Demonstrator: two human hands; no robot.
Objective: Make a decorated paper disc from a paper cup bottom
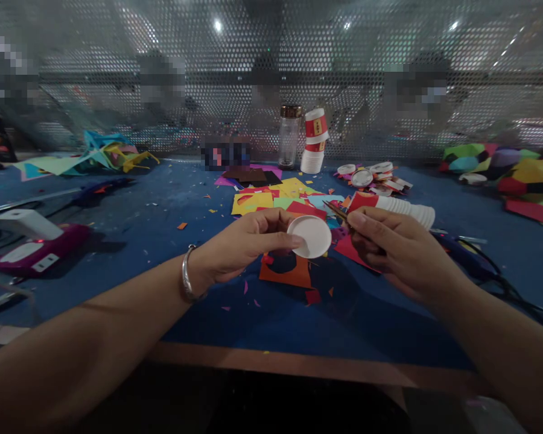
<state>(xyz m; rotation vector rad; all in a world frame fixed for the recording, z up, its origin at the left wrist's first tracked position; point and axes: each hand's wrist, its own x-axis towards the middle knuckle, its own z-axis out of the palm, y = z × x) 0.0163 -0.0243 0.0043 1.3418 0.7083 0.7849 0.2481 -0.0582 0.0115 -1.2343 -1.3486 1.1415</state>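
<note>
In my left hand (257, 241) is a white round paper cup bottom (314, 237) with a raised rim, pinched between thumb and fingers, its flat face toward me. My right hand (380, 247) is closed around scissors (337, 211), whose pointed blades aim up and left, just above and right of the disc and apart from it. Fingers hide the scissor handles. Beneath both hands lie an orange paper sheet (285, 274) with a hole cut in it and red paper (355, 253). Behind my right hand, a stack of paper cups (407, 210) rests on its side.
Coloured paper sheets (253, 203) and scraps cover the middle of the blue table (199, 313). A glass bottle (288, 138) and leaning stacked cups (315, 126) stand behind. Cut cup pieces (362, 177) lie right. A purple power strip (49, 250) with cables sits left. Perforated metal panels close the back.
</note>
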